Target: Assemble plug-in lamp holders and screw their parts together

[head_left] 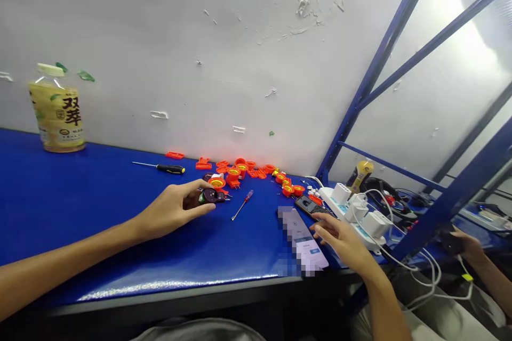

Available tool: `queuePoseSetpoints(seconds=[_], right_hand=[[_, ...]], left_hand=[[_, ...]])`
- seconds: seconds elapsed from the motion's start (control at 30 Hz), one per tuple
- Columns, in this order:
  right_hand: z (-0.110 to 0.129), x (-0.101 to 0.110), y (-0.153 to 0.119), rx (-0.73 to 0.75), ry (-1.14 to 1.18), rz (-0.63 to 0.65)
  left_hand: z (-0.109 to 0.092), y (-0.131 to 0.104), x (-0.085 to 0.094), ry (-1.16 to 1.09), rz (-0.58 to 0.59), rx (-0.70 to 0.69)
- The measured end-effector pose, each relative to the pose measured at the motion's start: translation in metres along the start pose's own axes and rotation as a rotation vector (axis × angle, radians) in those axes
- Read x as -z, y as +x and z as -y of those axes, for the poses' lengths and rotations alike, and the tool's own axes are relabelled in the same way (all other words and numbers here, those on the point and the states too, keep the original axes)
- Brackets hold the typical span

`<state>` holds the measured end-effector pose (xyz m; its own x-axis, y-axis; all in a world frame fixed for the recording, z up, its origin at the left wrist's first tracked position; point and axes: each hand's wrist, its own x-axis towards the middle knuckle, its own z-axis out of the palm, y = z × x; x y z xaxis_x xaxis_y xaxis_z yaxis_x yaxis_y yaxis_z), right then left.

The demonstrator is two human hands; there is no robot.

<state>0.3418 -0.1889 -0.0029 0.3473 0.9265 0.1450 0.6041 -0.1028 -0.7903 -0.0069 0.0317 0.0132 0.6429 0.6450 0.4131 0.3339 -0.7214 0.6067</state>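
My left hand [174,210] is closed round a dark plug-in part [208,195], thumb on the near side and fingers on the far side. Metal pins stick out at its right end, and the palm hides its left side. Just behind it stand several orange plug housings with yellow metal inside, one orange housing [217,183] closest. My right hand [334,234] hovers or rests, I cannot tell which, between a lit smartphone [306,242] and a dark handheld device with a screen [310,204]. Its fingers are apart and hold nothing.
A small screwdriver [242,205] and a black-yellow screwdriver [170,169] lie on the blue table [120,186]. A drink bottle [60,112] stands at far left. To the right are a power strip [366,237] with chargers and cables, a blue frame post [370,74] and another person's hand [466,242].
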Motion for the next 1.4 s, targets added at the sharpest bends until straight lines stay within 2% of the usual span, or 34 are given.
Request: queuePoseSetpoints(seconds=[0.17, 0.33, 0.47, 0.67, 0.97, 1.23, 1.4], right_hand=[[-0.012, 0.005, 0.000, 0.075, 0.042, 0.079], [-0.018, 0.008, -0.002, 0.092, 0.102, 0.149], [-0.017, 0.006, -0.002, 0.091, 0.092, 0.143], [-0.016, 0.004, -0.002, 0.109, 0.036, 0.131], [-0.022, 0.002, -0.002, 0.079, 0.155, 0.073], [-0.030, 0.000, 0.002, 0.085, 0.166, 0.058], [-0.032, -0.001, 0.002, 0.089, 0.144, 0.047]], left_hand=[[0.001, -0.002, -0.001, 0.055, 0.034, -0.025], [0.004, -0.005, -0.003, 0.196, 0.141, -0.117], [0.005, -0.005, -0.004, 0.263, 0.198, -0.134], [0.007, -0.004, -0.004, 0.342, 0.180, -0.132], [0.004, -0.003, -0.004, 0.508, 0.215, -0.095], [-0.006, -0.004, -0.001, 0.497, 0.217, -0.115], [-0.004, -0.003, -0.002, 0.513, 0.241, -0.130]])
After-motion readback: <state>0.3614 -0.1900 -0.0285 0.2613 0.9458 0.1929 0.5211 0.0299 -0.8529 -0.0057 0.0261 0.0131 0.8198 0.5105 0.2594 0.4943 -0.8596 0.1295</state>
